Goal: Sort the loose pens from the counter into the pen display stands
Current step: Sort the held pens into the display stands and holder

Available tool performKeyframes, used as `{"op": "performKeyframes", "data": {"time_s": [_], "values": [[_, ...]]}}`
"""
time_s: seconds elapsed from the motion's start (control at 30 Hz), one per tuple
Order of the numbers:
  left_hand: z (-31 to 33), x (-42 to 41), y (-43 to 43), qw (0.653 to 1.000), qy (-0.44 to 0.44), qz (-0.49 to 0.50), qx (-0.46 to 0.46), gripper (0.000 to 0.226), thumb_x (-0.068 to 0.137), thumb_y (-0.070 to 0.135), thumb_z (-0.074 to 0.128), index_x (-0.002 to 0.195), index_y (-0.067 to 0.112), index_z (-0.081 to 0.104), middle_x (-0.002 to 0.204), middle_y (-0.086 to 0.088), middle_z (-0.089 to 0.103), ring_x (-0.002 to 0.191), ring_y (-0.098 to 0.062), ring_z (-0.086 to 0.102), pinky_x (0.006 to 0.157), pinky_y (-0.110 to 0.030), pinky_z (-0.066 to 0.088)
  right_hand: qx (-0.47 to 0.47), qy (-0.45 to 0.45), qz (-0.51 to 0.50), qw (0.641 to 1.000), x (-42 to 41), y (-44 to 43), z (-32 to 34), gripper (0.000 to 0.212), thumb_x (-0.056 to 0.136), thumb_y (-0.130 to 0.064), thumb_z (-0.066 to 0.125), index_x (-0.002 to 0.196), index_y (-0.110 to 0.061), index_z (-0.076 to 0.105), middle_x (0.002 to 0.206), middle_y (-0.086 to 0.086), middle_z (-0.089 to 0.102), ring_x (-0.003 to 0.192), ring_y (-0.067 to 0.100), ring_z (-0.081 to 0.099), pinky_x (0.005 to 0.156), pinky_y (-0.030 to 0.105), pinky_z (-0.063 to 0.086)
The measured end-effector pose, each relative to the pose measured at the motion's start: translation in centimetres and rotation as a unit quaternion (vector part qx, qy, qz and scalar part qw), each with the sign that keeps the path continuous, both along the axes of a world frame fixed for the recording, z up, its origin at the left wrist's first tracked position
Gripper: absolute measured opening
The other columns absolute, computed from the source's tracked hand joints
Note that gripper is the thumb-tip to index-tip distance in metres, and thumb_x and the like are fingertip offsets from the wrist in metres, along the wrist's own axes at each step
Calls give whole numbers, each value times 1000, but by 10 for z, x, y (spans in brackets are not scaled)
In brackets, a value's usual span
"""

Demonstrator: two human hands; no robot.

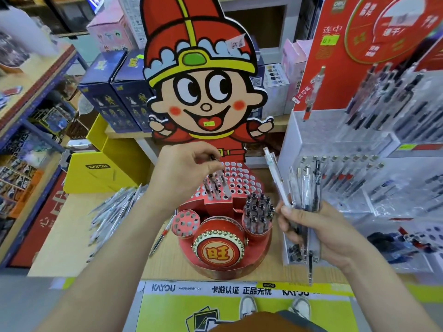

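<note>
A red cartoon-figure pen stand [242, 180] with a perforated top stands mid-counter. My left hand [184, 171] pinches a clear pen [221, 178] above the stand's holes, beside a few pens standing there. My right hand [318, 231] grips a bundle of several pens [304, 188], fanned upward, right of the stand. A small round cup [259, 216] on the stand's right is full of dark-capped pens. A pile of loose pens [112, 212] lies on the counter at the left.
A clear acrylic pen display [359, 149] with a red backboard fills the right. One red-tipped pen [163, 233] lies beside the stand's left. Yellow boxes [100, 171] and blue boxes [119, 97] sit behind. A shelf rack [28, 130] runs along the left.
</note>
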State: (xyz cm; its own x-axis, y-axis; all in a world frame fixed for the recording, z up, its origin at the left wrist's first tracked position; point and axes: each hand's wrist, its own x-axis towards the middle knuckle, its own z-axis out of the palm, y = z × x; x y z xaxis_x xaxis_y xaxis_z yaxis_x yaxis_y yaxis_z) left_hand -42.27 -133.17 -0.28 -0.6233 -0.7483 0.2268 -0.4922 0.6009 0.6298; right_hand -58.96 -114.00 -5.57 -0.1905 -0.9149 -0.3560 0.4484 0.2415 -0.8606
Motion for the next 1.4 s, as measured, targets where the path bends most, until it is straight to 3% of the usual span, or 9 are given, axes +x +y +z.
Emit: {"op": "performKeyframes", "data": {"time_s": [0.17, 0.33, 0.4, 0.5, 0.8, 0.93, 1.1, 1.23, 1.4], "values": [[1, -2, 1, 999, -9, -20, -24, 14, 77, 27, 78, 89, 21, 75, 75, 14, 67, 72, 8, 59, 66, -6, 44, 11, 11, 1, 1000, 1, 1, 3, 49, 44, -46, 94, 76, -14, 74, 64, 14, 62, 48, 20, 52, 44, 24, 41], [3, -1, 0, 996, -37, -45, -65, 12, 79, 27, 76, 89, 19, 75, 74, 11, 67, 68, 3, 59, 62, -12, 46, 40, 23, -10, 999, 4, -1, 6, 10, 68, -20, 76, 75, -13, 75, 68, 13, 59, 57, 17, 56, 42, 22, 40], [4, -1, 0, 992, -58, -53, -96, 12, 81, 27, 75, 89, 19, 75, 73, 9, 68, 66, -4, 59, 61, -21, 49, 44, 51, -7, 998, 6, 0, 8, 15, 69, -15, 83, 79, -8, 74, 68, 16, 57, 58, 18, 55, 43, 23, 41], [5, -2, -1, 989, -66, -56, -116, 11, 83, 27, 73, 90, 19, 74, 74, 4, 70, 68, -11, 61, 63, -29, 52, 55, 64, -12, 996, 7, -1, 9, 24, 71, -16, 74, 90, -2, 71, 69, 15, 62, 57, 18, 59, 43, 23, 42], [-3, -9, 3, 994, -102, -36, -27, 17, 83, 35, 71, 95, 23, 76, 77, 17, 65, 80, -6, 59, 74, -30, 52, 53, 29, -54, 997, 12, -3, 8, 30, 70, -19, 72, 96, -6, 64, 74, 18, 69, 52, 21, 61, 42, 23, 42], [-3, -7, 3, 987, -153, -48, -25, 15, 87, 32, 68, 99, 26, 75, 99, 11, 70, 99, -9, 56, 83, -30, 48, 52, 16, -65, 996, 12, -3, 8, 24, 70, -19, 72, 91, -8, 67, 74, 19, 69, 52, 20, 59, 42, 24, 42], [1, -11, 5, 983, -175, -55, -2, 25, 86, 22, 71, 111, 25, 70, 102, 8, 71, 96, -9, 62, 88, -31, 52, 46, 0, -69, 997, 13, -4, 7, 21, 70, -18, 73, 88, -9, 68, 75, 17, 69, 52, 19, 58, 43, 22, 43], [2, -14, 6, 977, -204, -49, -43, 20, 85, 28, 71, 105, 27, 70, 100, 10, 71, 90, -7, 61, 80, -29, 53, 45, -16, -79, 996, 15, -5, 7, 22, 70, -17, 73, 89, -8, 68, 74, 12, 66, 52, 18, 59, 41, 22, 42], [0, -10, 4, 981, -187, -43, -10, 28, 84, 36, 71, 111, 30, 67, 101, 15, 70, 94, -4, 63, 84, -30, 54, 39, -35, -80, 995, 21, -7, 8, 30, 67, -17, 73, 95, -6, 67, 70, 9, 66, 50, 16, 59, 40, 21, 42]]}}
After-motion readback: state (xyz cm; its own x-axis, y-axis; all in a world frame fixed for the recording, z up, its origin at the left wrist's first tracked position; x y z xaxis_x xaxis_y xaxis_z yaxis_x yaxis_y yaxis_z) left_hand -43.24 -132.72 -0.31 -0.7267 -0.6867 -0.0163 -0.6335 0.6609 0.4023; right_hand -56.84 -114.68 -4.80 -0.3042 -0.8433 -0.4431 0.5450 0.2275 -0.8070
